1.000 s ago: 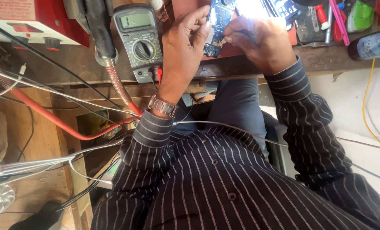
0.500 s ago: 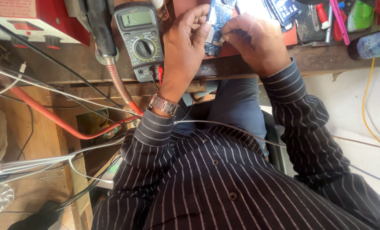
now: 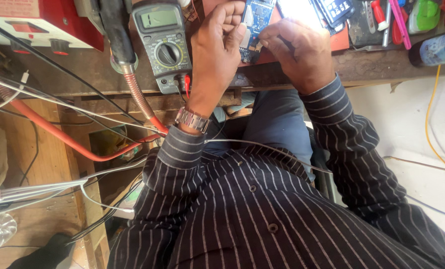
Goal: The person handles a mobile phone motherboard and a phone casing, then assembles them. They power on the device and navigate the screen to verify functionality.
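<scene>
A small blue circuit board (image 3: 255, 20) stands on a red mat at the top of the wooden bench (image 3: 372, 65). My left hand (image 3: 217, 47), with a metal watch on its wrist, pinches the board's left edge. My right hand (image 3: 297, 50) is closed next to the board's right side with fingers curled; whether it holds a small tool is hidden. A grey multimeter (image 3: 163, 42) lies just left of my left hand.
A red and white box (image 3: 38, 22) sits at the far left of the bench. A black handle with an orange hose (image 3: 133, 84) hangs by the multimeter. Screwdrivers, a pink tool (image 3: 399, 22) and a green object (image 3: 424, 14) lie top right. Several cables cross at left.
Both hands have drawn slightly closer around the board; my right hand has shifted a little toward its edge. Nothing else has moved.
</scene>
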The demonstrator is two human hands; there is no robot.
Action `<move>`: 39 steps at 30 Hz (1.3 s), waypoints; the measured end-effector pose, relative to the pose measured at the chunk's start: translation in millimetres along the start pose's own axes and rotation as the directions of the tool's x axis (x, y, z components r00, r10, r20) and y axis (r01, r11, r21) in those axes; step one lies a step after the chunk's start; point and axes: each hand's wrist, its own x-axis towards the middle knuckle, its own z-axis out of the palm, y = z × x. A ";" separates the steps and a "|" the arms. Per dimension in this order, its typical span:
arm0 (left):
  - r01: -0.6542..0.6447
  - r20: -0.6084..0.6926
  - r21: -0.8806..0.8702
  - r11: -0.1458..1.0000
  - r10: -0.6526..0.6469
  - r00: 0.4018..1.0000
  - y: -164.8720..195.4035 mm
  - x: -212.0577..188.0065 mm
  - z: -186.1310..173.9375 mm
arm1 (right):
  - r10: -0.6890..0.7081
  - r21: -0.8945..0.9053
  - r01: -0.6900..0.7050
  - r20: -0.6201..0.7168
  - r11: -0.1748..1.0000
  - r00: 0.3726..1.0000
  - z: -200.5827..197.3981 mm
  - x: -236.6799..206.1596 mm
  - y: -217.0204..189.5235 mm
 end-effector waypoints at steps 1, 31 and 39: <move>-0.007 0.008 0.024 1.000 0.007 1.000 0.3 0.4 -0.5 | -0.004 -0.002 0.004 0.001 1.000 1.000 0.7 -0.6 -0.5; -0.010 -0.030 0.084 0.996 0.013 0.999 -7.0 6.3 4.6 | 0.004 0.008 -0.003 -0.066 1.000 0.998 4.9 -6.8 -5.5; -0.015 -0.020 0.071 0.997 0.017 1.000 -8.3 6.4 4.0 | 0.106 0.051 -0.103 -0.068 0.993 0.992 6.2 -3.6 -3.6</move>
